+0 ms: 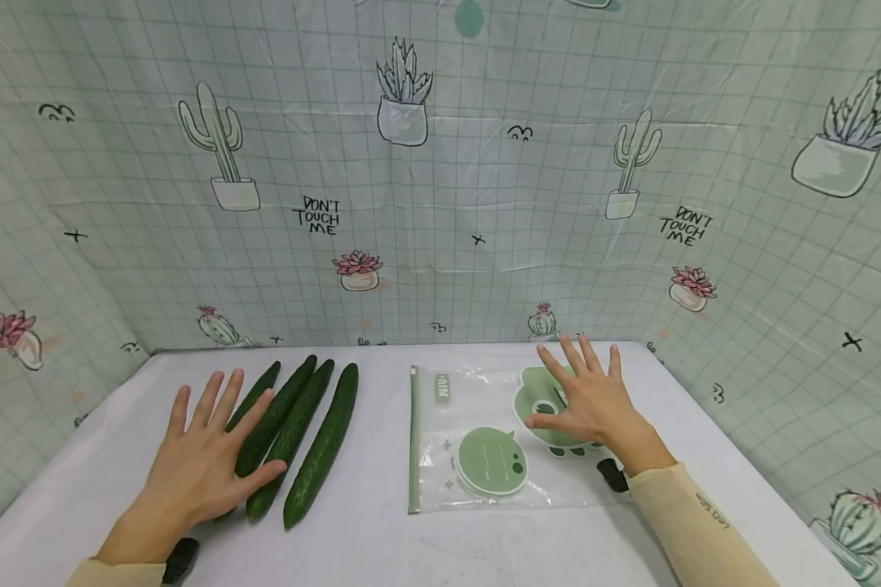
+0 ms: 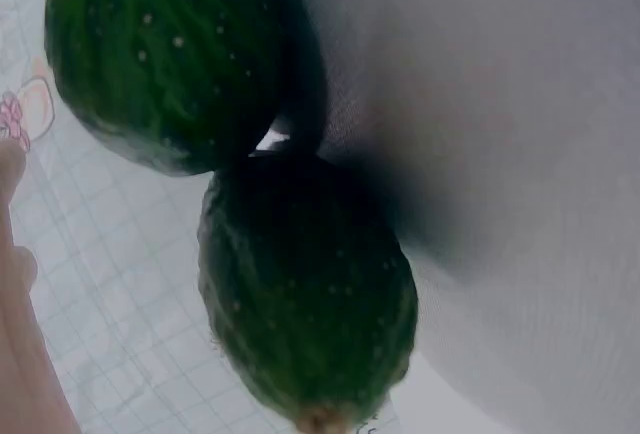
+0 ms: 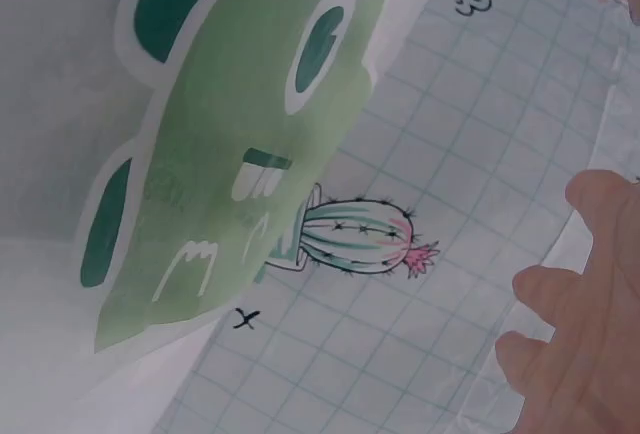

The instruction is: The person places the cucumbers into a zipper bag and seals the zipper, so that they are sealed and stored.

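Observation:
Several dark green cucumbers (image 1: 323, 444) lie side by side on the left of the white table, the rightmost slightly apart from the others. My left hand (image 1: 201, 461), fingers straight and spread, is over the leftmost ones, hiding part of them; it grips nothing. Two cucumber ends (image 2: 310, 294) loom close in the left wrist view. To the right lies a flat, clear zip bag (image 1: 484, 403) with green cartoon prints and a green slider edge. My right hand (image 1: 595, 403) is spread above its right part, holding nothing. Whether either hand touches anything beneath it I cannot tell.
The white tabletop (image 1: 440, 550) is enclosed at the back and sides by a grid-patterned curtain (image 1: 477, 285) with cactus drawings. A black wrist device (image 1: 613, 475) sits at my right wrist, and another (image 1: 181, 560) at my left.

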A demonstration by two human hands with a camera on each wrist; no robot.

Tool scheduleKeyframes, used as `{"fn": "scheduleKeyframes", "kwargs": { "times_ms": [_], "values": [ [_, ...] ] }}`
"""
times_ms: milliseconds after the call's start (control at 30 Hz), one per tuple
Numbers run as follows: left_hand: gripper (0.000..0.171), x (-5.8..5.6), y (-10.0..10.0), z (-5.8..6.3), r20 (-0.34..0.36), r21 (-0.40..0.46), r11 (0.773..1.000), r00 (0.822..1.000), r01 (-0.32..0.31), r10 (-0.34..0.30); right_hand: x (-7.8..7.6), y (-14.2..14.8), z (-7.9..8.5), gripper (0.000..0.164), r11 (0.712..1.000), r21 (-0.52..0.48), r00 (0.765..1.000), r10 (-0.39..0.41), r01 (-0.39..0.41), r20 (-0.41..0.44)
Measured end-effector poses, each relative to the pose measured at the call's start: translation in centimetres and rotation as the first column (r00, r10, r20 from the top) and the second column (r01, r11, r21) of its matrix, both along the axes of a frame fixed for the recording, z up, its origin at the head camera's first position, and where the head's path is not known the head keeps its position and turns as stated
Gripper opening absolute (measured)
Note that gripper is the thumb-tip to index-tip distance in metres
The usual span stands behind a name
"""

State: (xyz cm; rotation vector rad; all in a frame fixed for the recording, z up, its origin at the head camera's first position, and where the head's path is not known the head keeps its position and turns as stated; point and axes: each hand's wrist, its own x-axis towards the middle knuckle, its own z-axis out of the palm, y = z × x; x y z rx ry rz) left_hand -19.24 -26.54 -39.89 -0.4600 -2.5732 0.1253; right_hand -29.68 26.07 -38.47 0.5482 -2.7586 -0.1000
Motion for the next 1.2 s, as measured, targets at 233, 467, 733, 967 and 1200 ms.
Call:
{"fn": "scheduleKeyframes", "kwargs": {
  "times_ms": [233, 467, 733, 967, 1200],
  "values": [
    [0.091, 0.1, 1.1, 0.1, -0.009, 0.015, 0.999, 0.999, 0.052, -0.052, 0.3, -0.9, -0.1, 0.112, 0.999, -0.011, 0.998, 0.041, -0.041, 0.046],
    [0.089, 0.3, 4.0, 0.3, 0.044, 0.059, 0.989, 0.99, 0.133, -0.136, 1.3, -3.0, -0.3, 0.11, 0.992, -0.044, 0.986, 0.123, -0.119, 0.108],
    [0.088, 0.2, 8.3, 0.9, 0.2, 0.141, 0.971, 0.955, 0.191, -0.217, 2.0, -6.0, -0.6, 0.106, 0.973, -0.09, 0.955, 0.228, -0.215, 0.191],
    [0.088, -0.8, 11.6, 0.9, 0.321, 0.201, 0.955, 0.906, 0.219, -0.275, 2.0, -8.9, -0.8, 0.106, 0.967, -0.088, 0.918, 0.254, -0.239, 0.305],
    [0.089, -2.0, 14.5, 1.2, 0.454, 0.239, 0.956, 0.851, 0.168, -0.263, 1.9, -10.9, -0.9, 0.105, 0.969, -0.077, 0.889, 0.248, -0.236, 0.384]
  ]
}}
